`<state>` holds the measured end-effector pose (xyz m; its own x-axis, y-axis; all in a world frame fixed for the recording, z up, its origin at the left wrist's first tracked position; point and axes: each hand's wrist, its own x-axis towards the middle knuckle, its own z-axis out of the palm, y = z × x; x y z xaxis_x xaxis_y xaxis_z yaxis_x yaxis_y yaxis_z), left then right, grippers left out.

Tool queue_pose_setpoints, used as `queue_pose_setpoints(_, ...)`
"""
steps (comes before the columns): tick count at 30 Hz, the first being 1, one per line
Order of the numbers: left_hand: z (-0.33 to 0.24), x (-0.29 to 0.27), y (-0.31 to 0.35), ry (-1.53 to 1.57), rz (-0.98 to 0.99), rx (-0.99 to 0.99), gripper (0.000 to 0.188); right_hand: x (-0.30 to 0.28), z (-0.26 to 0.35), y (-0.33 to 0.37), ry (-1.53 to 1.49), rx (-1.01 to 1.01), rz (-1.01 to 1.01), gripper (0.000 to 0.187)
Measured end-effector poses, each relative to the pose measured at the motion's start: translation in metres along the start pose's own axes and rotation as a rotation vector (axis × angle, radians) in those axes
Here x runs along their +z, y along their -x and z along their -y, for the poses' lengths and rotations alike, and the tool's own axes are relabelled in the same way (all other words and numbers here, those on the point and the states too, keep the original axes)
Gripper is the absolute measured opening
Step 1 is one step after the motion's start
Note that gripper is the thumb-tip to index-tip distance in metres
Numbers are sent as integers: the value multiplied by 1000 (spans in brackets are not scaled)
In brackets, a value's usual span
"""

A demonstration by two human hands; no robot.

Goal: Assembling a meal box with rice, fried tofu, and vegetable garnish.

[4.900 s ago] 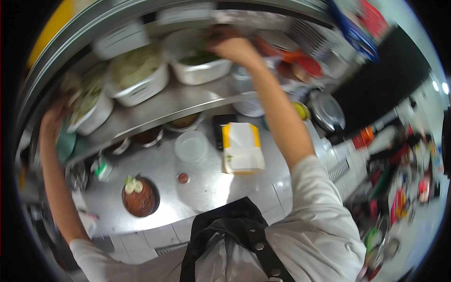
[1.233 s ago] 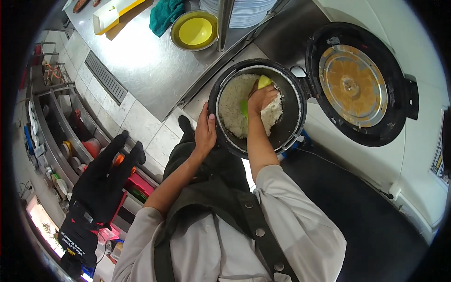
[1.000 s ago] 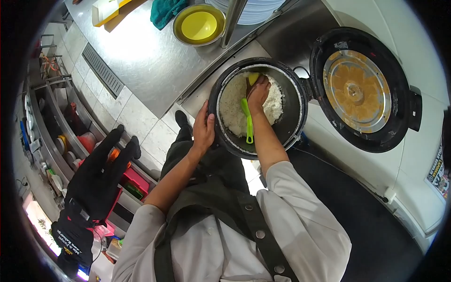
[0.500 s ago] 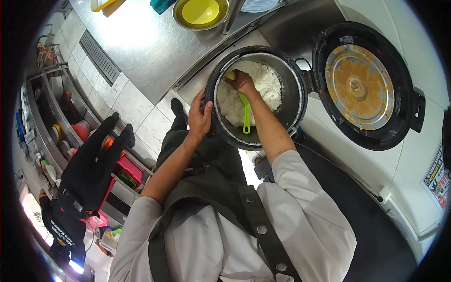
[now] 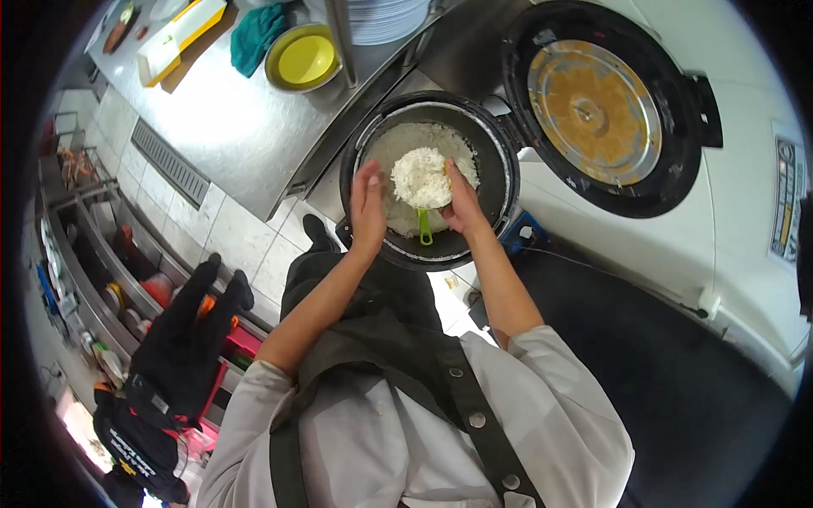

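Over the rice cooker (image 5: 498, 199), my right hand (image 5: 463, 206) is closed round a yellow bowl (image 5: 448, 167) heaped with white rice (image 5: 421, 178). Only a sliver of the bowl's yellow edge shows by my thumb. My left hand (image 5: 367, 207), slightly blurred, is open with fingers stretched out, just left of the heap and above the cooker's left side. It holds nothing. Below the heap, the green handle of a rice paddle (image 5: 425, 229) sticks out toward me; its other end is hidden. More rice lies in the pot.
The cooker's lid (image 5: 593, 114) stands open at the right. A steel counter (image 5: 246, 144) at the upper left bears a steel bowl with a yellow bowl (image 5: 305, 59), a green cloth (image 5: 257, 38) and white plates (image 5: 381, 19). A person in black (image 5: 174, 360) stands at the left.
My right hand has lifted the yellow bowl, now heaped with rice, up from the pot. My left hand has let go of the cooker's rim and moved in beside the heap. The view has shifted.
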<state>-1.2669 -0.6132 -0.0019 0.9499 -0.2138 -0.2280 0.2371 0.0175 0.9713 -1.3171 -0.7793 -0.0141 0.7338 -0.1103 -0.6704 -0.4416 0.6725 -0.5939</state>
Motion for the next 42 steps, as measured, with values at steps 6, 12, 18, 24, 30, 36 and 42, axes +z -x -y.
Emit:
queue_pose_setpoints(6,-1,27,-25,980,333,-807,57,-12,-10,16,155,-224,-216,53)
queue_pose_setpoints(12,2,72,-25,843,417,-960,45,-153,-111,-83,1496,-145,-194,59)
queue_pose_setpoints(18,8,28,-33,680,331,-920,43,-80,-95,-68,1362,26,-277,44)
queue_pose_setpoints(24,3,22,-32,521,246,-942,46,-28,8,67,988,-410,-205,54)
queue_pose_setpoints(30,3,42,-30,292,339,-919,49,-3,-4,86,1297,-236,-101,54)
queue_pose_setpoints(36,20,27,-14,388,264,-973,48,-21,-28,86,1135,-434,-2,55)
queue_pose_setpoints(42,23,32,-14,722,187,-921,51,35,-68,144,1115,-385,-491,61)
